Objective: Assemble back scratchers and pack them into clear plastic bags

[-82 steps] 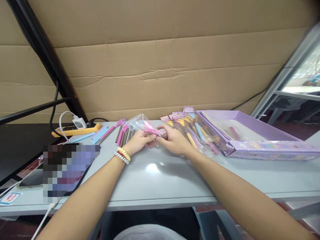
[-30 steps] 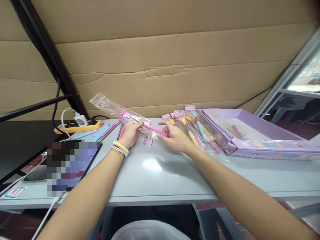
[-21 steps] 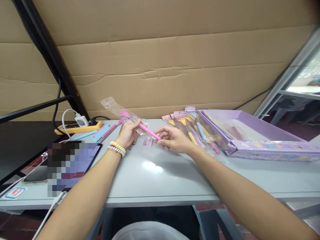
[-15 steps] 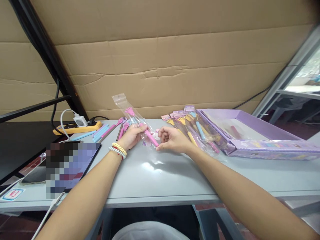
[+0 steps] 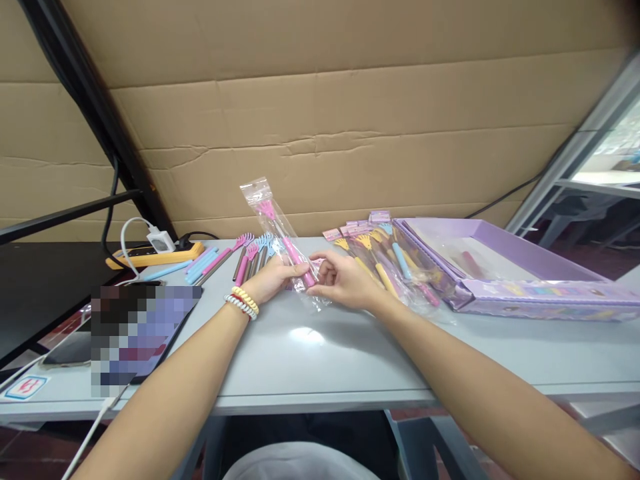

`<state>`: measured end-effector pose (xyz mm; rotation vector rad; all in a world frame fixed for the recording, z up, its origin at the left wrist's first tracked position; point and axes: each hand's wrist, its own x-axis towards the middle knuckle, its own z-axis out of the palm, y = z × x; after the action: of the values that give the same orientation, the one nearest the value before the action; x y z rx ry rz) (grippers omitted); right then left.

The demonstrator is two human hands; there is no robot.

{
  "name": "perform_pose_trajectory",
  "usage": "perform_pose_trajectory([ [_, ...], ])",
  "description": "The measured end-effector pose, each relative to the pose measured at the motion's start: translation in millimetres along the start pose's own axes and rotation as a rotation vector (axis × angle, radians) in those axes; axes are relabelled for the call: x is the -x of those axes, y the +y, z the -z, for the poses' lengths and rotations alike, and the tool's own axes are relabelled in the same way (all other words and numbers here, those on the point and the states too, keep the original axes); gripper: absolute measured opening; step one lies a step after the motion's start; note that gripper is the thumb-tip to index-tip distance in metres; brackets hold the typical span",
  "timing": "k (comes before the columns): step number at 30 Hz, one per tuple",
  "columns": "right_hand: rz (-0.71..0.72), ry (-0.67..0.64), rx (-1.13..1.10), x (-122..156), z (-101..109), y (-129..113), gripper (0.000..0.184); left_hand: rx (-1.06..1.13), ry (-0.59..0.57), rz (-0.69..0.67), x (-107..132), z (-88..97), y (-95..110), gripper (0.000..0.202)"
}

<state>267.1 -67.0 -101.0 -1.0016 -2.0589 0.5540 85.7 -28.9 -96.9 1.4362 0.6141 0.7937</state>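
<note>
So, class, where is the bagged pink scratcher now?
Head view, centre: the bagged pink scratcher is held between left hand and right hand, loose scratchers on its left, packed scratchers on its right.

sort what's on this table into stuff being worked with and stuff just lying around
In use: left hand, right hand, bagged pink scratcher, loose scratchers, packed scratchers, purple box.
Lying about: yellow power strip, white charger, tablet.

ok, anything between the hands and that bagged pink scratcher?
Nothing visible. The left hand and right hand both grip the bagged pink scratcher, which tilts up and away. Only its own clear bag lies between fingers and scratcher.
</note>
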Motion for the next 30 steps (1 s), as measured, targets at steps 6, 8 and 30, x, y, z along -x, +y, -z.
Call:
perform_pose_trajectory([
  [6, 0.058, 0.048, 0.085, -0.6, -0.5, 0.6, 0.040, -0.023, 0.002, 0.019, 0.6, 1.5, -1.6, 0.036],
  [8, 0.055, 0.077, 0.143, -0.4, -1.4, 1.8, 0.040, -0.030, 0.000, 0.023, 0.1, 2.7, -4.9, 0.035],
  [30, 0.256, 0.016, 0.189, -1.9, 4.2, 2.7, 0.011, -0.370, 0.048, -0.041, -0.9, 5.1, 1.2, 0.030],
])
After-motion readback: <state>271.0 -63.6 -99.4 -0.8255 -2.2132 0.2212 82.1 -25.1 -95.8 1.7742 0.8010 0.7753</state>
